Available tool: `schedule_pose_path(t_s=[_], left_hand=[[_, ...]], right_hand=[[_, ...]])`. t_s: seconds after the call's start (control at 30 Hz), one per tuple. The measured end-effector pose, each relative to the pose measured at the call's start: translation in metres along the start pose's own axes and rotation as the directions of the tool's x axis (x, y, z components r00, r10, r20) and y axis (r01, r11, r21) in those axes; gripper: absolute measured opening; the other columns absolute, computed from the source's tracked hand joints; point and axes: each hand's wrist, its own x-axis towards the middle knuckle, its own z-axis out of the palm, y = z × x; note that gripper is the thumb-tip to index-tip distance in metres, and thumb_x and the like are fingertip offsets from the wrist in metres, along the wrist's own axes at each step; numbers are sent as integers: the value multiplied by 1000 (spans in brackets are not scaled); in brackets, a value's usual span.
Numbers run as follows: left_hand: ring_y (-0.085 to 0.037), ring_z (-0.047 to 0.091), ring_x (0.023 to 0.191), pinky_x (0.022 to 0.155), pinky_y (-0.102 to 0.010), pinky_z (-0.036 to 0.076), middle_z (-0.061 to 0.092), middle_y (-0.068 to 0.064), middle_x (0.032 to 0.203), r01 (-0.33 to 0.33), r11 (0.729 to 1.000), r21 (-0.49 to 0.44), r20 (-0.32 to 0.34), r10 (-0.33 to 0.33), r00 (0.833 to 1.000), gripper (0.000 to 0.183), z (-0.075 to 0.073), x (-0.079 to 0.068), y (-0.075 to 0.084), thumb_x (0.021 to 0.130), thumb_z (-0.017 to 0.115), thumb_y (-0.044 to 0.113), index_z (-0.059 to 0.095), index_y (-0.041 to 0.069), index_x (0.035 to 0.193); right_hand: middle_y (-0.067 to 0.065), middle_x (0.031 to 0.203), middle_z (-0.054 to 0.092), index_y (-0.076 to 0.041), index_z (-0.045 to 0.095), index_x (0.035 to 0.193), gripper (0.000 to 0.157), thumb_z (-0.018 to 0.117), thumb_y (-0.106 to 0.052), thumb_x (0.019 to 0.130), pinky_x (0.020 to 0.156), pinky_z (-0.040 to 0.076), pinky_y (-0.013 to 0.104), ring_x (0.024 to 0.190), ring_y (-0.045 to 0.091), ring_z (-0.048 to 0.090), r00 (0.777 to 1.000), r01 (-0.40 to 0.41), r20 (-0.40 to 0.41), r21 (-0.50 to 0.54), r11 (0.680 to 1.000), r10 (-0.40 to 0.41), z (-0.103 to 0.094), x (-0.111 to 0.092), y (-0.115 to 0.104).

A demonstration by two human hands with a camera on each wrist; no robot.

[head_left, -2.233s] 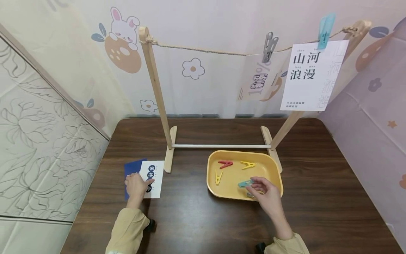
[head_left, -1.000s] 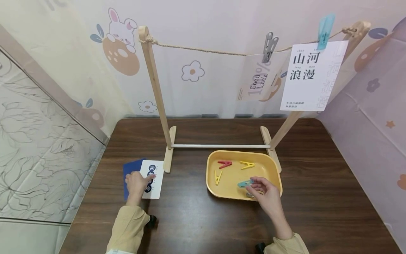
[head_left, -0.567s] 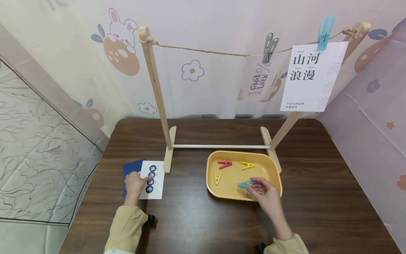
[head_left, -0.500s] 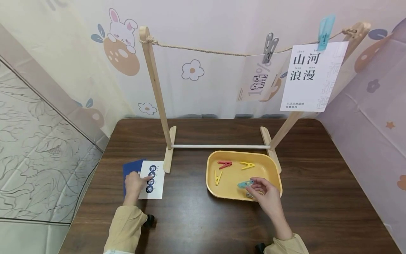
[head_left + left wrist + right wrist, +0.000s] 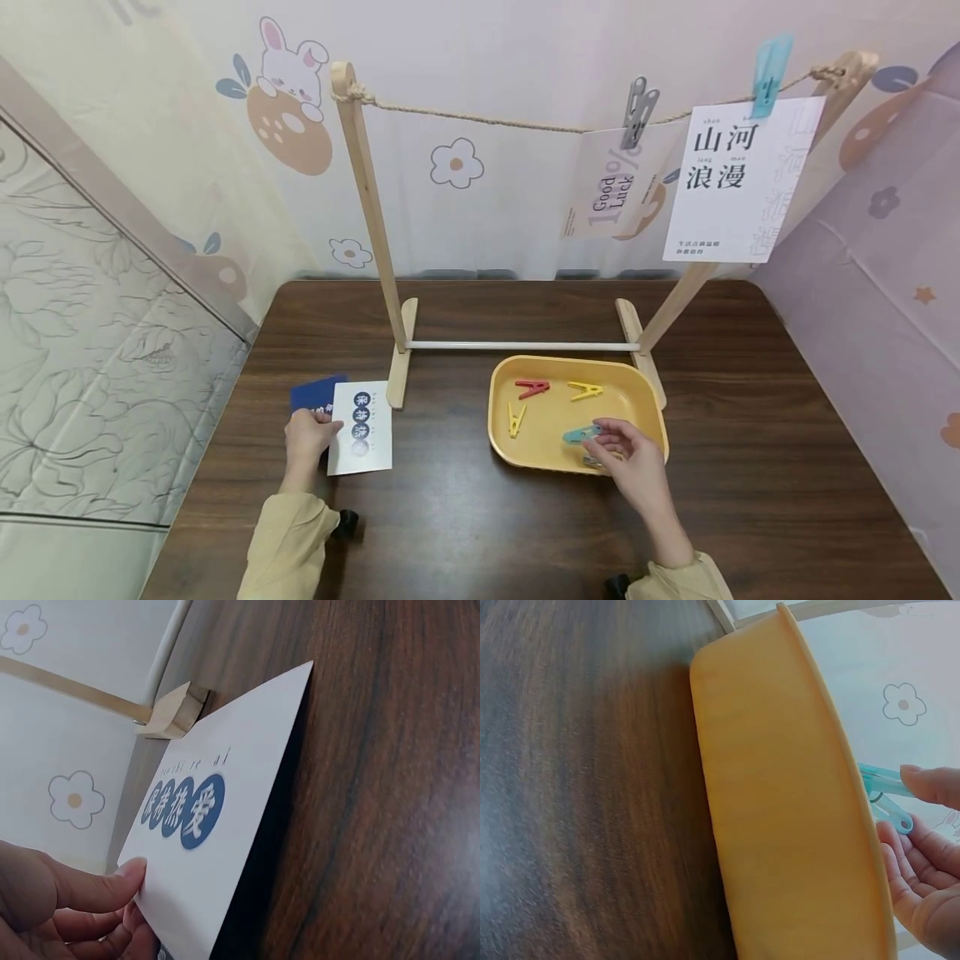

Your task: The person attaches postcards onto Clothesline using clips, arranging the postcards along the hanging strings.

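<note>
My left hand [image 5: 303,442] pinches a white card [image 5: 362,458] by its left edge, thumb on top. That card, printed with characters in blue circles, is lifted and tilted off the table, as the left wrist view [image 5: 217,877] shows. A dark blue card [image 5: 315,393] lies partly beneath it and the hand. My right hand [image 5: 633,462] pinches a light-blue clothespin [image 5: 579,434] by its handles over the yellow tray [image 5: 504,450]. In the right wrist view the tray's side [image 5: 787,787] hides the clothespin's front end.
Inside the tray lie a red clothespin [image 5: 532,388] and yellow clothespins [image 5: 586,390]; another is partly hidden beneath my right hand. Behind stands a wooden frame [image 5: 367,192] with a rope [image 5: 472,119]. Grey and light-blue clothespins hold two cards [image 5: 738,208] on it.
My left hand has drawn slightly back toward the left and now lifts the white card, which lay flat before, uncovering more of the blue card's print. The right hand with its clothespin stays put.
</note>
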Motion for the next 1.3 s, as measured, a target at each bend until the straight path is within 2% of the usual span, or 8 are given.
schedule_pose_path(t_s=[0.2, 0.33, 0.43, 0.7, 0.87, 1.03, 1.17, 1.3], left_hand=[[-34, 57, 74, 70, -43, 45, 62, -18, 70, -3, 997, -75, -34, 1, 999, 19, -2, -5, -6, 69, 72, 7, 63, -9, 73], [-19, 59, 58, 55, -32, 50, 61, -15, 68, 32, 980, -194, 5, -32, 999, 18, -4, -8, -4, 72, 70, 2, 62, -12, 80], [-14, 59, 53, 52, -27, 51, 61, -13, 69, 53, 966, -252, 27, -48, 998, 19, -6, -10, -4, 74, 68, 1, 61, -13, 83], [-11, 57, 50, 50, -30, 50, 62, -9, 65, 29, 965, -261, -17, -35, 999, 17, -12, -22, 10, 74, 69, 2, 62, -11, 83], [-10, 53, 52, 46, -20, 43, 61, -11, 67, -58, 972, -226, -47, 49, 998, 17, -16, -33, 21, 75, 69, 4, 63, -10, 82], [-12, 49, 57, 47, -17, 38, 60, -13, 68, -167, 969, -182, -120, 147, 982, 15, -14, -42, 30, 74, 70, 5, 64, -7, 78], [-15, 49, 58, 49, -16, 37, 60, -14, 68, -239, 954, -179, -188, 205, 961, 13, -12, -47, 37, 72, 72, 4, 64, -6, 76], [-14, 50, 56, 49, -16, 38, 60, -12, 65, -328, 931, -157, -243, 286, 927, 12, -9, -52, 44, 70, 73, 2, 64, -5, 72]], right_hand=[[15, 86, 61, 7, 59, 99, 28, 69, -1, 75, 65, 45, 13, 73, 5, 55, 997, 68, -30, 31, 997, -67, -3, 1, -3], [15, 84, 62, 7, 60, 100, 28, 69, -1, 74, 65, 44, 11, 72, 4, 55, 992, 118, -54, 28, 993, -117, -6, 3, -5], [14, 83, 62, 7, 60, 99, 28, 69, 0, 74, 66, 44, 10, 71, 4, 55, 987, 151, -52, 9, 989, -150, -9, 5, -10], [10, 83, 61, 5, 60, 97, 27, 69, 4, 72, 70, 43, 10, 72, 4, 55, 962, 269, -33, -70, 961, -272, -20, 10, -29], [6, 81, 61, 3, 61, 99, 31, 71, 4, 70, 72, 42, 9, 72, 5, 55, 946, 321, -15, -122, 939, -325, -29, 14, -43], [6, 82, 61, 2, 61, 100, 34, 72, 3, 68, 74, 39, 7, 72, 6, 55, 929, 368, 19, -164, 915, -370, -38, 17, -53], [4, 82, 60, 1, 61, 99, 33, 73, 2, 68, 74, 38, 6, 73, 6, 53, 924, 380, 46, -206, 902, -379, -45, 19, -60], [3, 80, 60, 2, 61, 98, 33, 73, 4, 67, 70, 40, 7, 71, 5, 53, 909, 415, 66, -228, 881, -411, -50, 23, -69]])
